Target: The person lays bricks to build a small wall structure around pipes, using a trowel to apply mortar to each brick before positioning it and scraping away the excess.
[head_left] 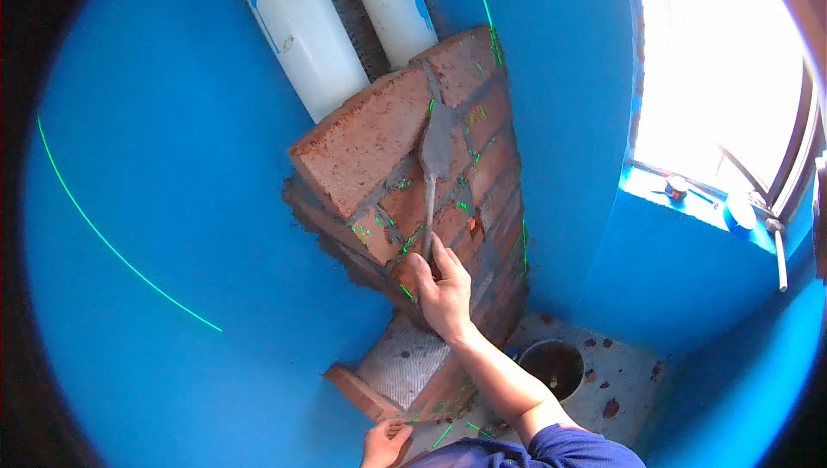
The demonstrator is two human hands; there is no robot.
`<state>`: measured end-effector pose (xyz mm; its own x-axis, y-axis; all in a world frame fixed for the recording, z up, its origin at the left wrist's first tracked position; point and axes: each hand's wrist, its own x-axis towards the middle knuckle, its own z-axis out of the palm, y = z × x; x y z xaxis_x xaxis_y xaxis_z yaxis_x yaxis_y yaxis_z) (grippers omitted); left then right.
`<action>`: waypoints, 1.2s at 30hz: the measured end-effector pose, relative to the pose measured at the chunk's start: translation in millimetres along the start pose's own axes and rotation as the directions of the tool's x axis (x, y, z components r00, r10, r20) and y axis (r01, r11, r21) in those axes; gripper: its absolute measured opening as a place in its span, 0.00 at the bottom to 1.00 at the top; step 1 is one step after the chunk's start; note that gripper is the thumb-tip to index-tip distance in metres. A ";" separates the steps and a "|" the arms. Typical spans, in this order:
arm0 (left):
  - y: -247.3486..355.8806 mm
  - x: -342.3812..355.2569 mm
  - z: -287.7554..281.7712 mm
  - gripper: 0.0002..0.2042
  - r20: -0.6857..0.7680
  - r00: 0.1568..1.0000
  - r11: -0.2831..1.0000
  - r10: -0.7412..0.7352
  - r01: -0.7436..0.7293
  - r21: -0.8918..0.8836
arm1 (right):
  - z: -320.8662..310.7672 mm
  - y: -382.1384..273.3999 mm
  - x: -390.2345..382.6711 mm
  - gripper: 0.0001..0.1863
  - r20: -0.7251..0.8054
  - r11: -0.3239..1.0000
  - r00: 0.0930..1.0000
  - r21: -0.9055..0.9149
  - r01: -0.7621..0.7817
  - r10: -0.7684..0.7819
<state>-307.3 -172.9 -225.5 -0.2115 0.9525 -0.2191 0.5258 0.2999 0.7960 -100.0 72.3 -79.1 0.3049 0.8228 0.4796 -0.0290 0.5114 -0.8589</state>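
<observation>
My right hand [444, 297] is wrapped round the handle of a trowel [437, 148]. The grey blade points up and lies against, or just in front of, the brickwork near the joint between two upper bricks. A large red brick [362, 136] forms the top left of this brick casing, and a smaller brick [463, 65] sits to its right. Grey mortar fills the joints. Low at the front, my left hand [386, 444] is curled with its fingertips together, close to a brick ledge [366, 395]; whatever it may hold is hidden.
Two white pipes [301, 29] drop behind the top bricks. Blue walls [164, 192] flank the casing. A dark bucket [553, 368] stands on the floor amid brick fragments [611, 408]. At right, a bright window [706, 63] has small items on its sill [698, 210]. Green laser lines cross the walls.
</observation>
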 end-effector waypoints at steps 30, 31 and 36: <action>-43.3 2.6 -3.4 0.07 0.090 0.989 0.994 0.114 -0.113 -0.013 | 32.4 -32.6 -5.5 0.18 -0.020 0.897 0.985 0.417 -0.145 0.169; -45.8 0.0 -2.6 0.07 0.081 0.990 0.988 0.119 -0.110 -0.104 | 33.2 -35.8 -4.4 0.19 -0.006 0.904 0.987 0.401 -0.146 0.161; -30.5 -8.3 -2.9 0.08 0.098 0.990 0.969 0.105 -0.080 -0.235 | 32.3 -52.8 -1.4 0.19 0.025 0.915 0.987 0.372 -0.154 0.156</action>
<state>-324.0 -190.1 -246.3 -0.0737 0.9794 -0.1882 0.3329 0.2020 0.9210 -129.7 52.2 -28.6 0.2727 0.8985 0.3439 -0.4277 0.4334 -0.7932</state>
